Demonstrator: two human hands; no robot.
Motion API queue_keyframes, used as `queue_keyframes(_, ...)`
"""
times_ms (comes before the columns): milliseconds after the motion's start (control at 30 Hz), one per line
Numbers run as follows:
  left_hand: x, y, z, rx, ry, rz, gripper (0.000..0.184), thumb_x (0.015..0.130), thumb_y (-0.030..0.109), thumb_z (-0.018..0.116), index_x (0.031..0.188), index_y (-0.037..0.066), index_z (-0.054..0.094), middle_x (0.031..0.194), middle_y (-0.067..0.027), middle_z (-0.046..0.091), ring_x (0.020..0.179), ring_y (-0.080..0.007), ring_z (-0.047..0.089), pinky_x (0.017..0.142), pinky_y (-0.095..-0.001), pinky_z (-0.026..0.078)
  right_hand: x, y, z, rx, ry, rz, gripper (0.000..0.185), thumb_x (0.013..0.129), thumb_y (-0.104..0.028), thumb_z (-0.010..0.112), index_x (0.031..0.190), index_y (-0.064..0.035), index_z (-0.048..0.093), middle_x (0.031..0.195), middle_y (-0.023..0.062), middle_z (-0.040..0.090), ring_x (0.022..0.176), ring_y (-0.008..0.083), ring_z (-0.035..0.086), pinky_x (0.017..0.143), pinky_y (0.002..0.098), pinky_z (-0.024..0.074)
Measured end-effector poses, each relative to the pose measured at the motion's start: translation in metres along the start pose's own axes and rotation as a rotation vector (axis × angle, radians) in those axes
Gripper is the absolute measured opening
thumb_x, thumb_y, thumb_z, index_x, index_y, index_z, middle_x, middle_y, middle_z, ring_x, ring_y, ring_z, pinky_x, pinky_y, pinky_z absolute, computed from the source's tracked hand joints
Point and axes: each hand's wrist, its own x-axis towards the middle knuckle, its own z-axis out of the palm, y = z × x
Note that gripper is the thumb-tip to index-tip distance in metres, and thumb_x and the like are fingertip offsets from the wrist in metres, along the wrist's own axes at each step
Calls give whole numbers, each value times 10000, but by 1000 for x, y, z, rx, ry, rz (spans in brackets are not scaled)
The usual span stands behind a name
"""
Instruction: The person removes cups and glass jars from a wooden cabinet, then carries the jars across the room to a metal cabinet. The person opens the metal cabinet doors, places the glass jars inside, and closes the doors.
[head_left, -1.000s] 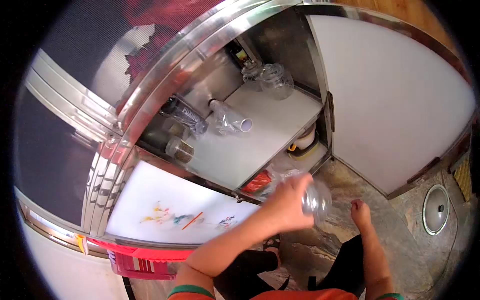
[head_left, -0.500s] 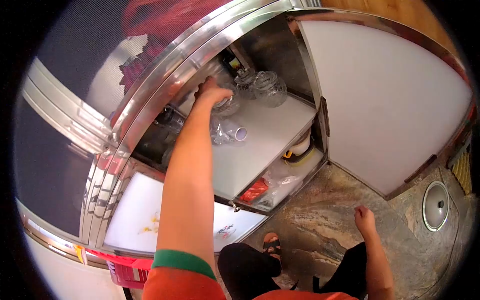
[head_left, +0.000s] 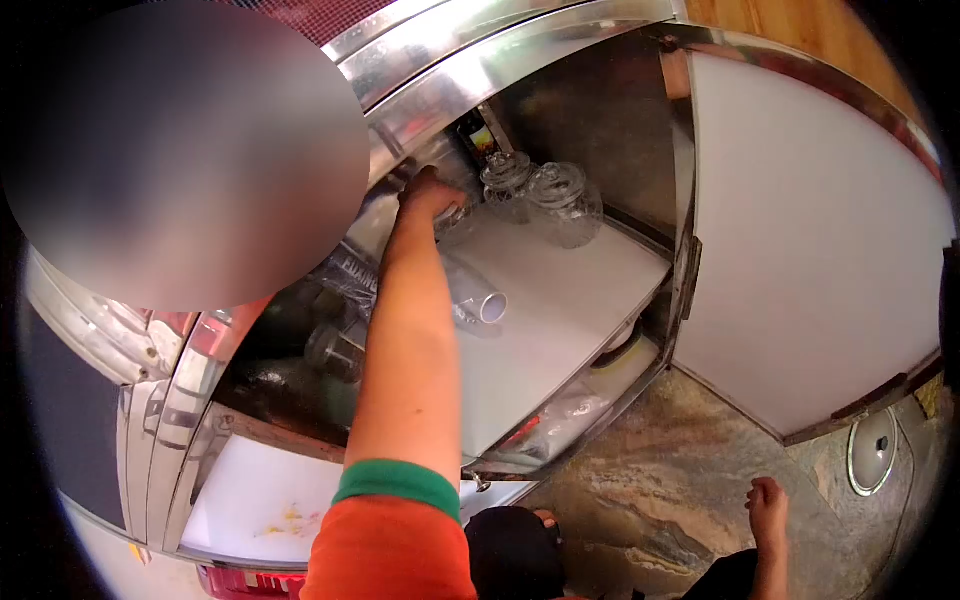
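Note:
My left hand [head_left: 430,195] reaches deep into an open cabinet, its fingers curled over the top of a glass jar [head_left: 457,222]. Hand and wrist hide much of that jar. Two more clear glass jars with lids stand to its right, the nearer glass jar [head_left: 565,210] and the farther glass jar [head_left: 507,185]. In front of the held jar, a white roll in clear plastic [head_left: 490,306] lies on the white shelf [head_left: 560,320]. Low on the right, my right hand [head_left: 768,505] hangs above the floor, fingers curled, with nothing seen in them.
A dark bottle [head_left: 478,135] stands at the back. Clear containers [head_left: 335,350] sit left of my arm. The white cabinet door [head_left: 820,230] is swung open on the right. Plastic bags [head_left: 565,425] fill the lower shelf. A round lid [head_left: 872,450] rests on the floor.
The view has shifted, so the cabinet appears lower and farther right. My left hand stays at the same jar. My right hand appears lower, still curled. More containers show left of my arm.

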Motion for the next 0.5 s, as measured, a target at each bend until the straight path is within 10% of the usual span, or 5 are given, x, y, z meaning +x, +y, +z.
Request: queue_keyframes(500, 48, -21, 39, -88, -65, 118, 980, 470, 343, 748, 1310, -30, 406, 1304, -234, 458, 1189, -325, 478, 986, -346, 397, -4, 10, 4, 75, 101, -24, 158, 865, -55, 490, 942, 27, 601, 703, 100, 607, 589, 164, 575, 562, 286, 463)
